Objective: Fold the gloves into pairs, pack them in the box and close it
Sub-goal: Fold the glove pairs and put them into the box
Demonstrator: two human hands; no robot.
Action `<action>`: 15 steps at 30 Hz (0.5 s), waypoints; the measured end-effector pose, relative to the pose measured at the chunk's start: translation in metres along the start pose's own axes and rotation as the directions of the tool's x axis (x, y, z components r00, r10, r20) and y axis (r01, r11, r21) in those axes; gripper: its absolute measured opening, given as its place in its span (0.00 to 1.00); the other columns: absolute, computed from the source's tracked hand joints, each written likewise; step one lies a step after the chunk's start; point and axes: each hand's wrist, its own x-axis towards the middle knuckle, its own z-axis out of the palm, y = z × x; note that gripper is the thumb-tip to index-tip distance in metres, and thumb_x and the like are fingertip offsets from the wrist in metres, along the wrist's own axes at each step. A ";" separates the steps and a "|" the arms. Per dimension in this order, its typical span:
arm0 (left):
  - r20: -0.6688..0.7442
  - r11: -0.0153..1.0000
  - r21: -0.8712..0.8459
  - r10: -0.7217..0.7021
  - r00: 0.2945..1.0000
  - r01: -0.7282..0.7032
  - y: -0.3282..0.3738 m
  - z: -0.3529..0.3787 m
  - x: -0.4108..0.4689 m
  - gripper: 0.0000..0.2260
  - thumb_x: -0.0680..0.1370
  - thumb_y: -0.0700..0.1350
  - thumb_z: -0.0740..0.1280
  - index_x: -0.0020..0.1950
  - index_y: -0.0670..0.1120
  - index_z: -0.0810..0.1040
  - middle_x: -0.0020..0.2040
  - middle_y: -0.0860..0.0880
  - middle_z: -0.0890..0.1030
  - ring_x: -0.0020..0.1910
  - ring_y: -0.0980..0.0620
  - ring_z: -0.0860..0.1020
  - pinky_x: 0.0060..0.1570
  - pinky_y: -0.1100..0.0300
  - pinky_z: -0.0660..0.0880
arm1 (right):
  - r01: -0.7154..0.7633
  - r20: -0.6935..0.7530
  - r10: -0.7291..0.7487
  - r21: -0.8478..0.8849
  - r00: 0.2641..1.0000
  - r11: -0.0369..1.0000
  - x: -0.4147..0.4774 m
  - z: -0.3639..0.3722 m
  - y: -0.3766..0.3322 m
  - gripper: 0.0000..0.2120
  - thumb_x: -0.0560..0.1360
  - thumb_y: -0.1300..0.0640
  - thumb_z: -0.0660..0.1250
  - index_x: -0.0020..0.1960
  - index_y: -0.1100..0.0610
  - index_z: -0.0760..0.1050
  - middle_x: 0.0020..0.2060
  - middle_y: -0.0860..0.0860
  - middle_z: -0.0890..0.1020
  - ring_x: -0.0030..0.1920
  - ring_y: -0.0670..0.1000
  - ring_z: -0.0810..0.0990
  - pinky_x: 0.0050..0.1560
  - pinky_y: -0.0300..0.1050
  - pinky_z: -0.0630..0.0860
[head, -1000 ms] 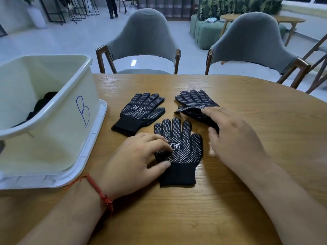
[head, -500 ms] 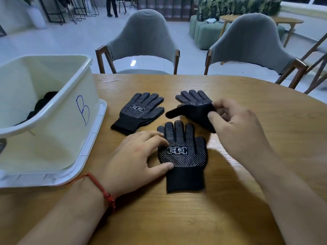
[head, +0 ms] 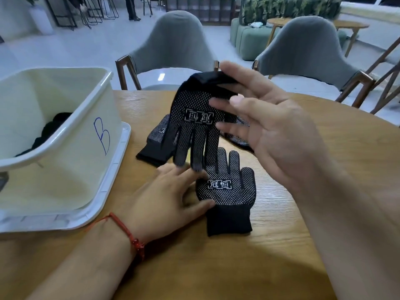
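Note:
My right hand (head: 279,126) holds a black dotted glove (head: 194,124) up by its cuff, pinched between thumb and forefinger, the glove's fingers hanging down over the table. My left hand (head: 171,195) rests flat on the left side of another black dotted glove (head: 229,191) that lies palm up on the wooden table (head: 216,267). Behind the hanging glove lies a third glove (head: 154,144), and part of another glove (head: 238,137) shows under my right hand. The cream box (head: 65,148) marked "B" stands at the left with dark gloves (head: 49,131) inside.
The box sits on its white lid (head: 112,180) at the table's left edge. Two grey chairs (head: 173,44) stand behind the far side of the table. Further back are a green sofa and a small round table.
My right hand has lifted the far right glove off the table by its cuff and raised it above the others. My left hand has stayed on the near glove.

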 end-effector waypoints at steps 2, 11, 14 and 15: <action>0.022 1.000 -0.007 0.005 1.000 -0.004 -0.001 0.001 0.000 0.25 0.75 0.73 0.62 0.67 0.62 0.74 0.68 0.65 0.72 0.70 0.59 0.70 0.75 0.52 0.67 | -0.003 -0.007 0.003 -0.014 1.000 1.000 -0.001 -0.001 0.004 0.23 0.85 0.66 0.61 0.74 0.49 0.77 0.67 0.48 0.84 0.67 0.54 0.83 0.63 0.53 0.80; 0.042 0.999 0.046 -0.016 0.999 0.014 -0.002 0.002 0.005 0.27 0.75 0.73 0.61 0.66 0.58 0.76 0.68 0.61 0.74 0.70 0.57 0.71 0.73 0.51 0.67 | -0.075 -0.073 0.051 -0.377 0.996 0.923 -0.045 -0.022 0.032 0.20 0.80 0.68 0.72 0.62 0.45 0.85 0.51 0.47 0.88 0.51 0.50 0.86 0.54 0.42 0.81; 0.058 0.997 0.074 -0.023 0.998 0.019 -0.002 0.003 0.006 0.28 0.75 0.73 0.60 0.66 0.56 0.76 0.69 0.59 0.75 0.71 0.56 0.71 0.73 0.51 0.67 | -0.027 -0.050 -0.010 -0.676 0.999 0.737 -0.056 -0.028 0.041 0.20 0.75 0.62 0.78 0.60 0.41 0.83 0.43 0.45 0.85 0.43 0.49 0.84 0.46 0.47 0.82; 0.062 0.997 0.079 -0.026 0.998 0.021 -0.003 0.003 0.006 0.29 0.75 0.73 0.60 0.67 0.55 0.76 0.70 0.58 0.75 0.71 0.56 0.71 0.73 0.51 0.67 | 0.002 -0.039 -0.048 -0.766 0.998 0.643 -0.059 -0.031 0.044 0.19 0.74 0.59 0.79 0.59 0.40 0.83 0.40 0.45 0.82 0.40 0.49 0.82 0.43 0.48 0.80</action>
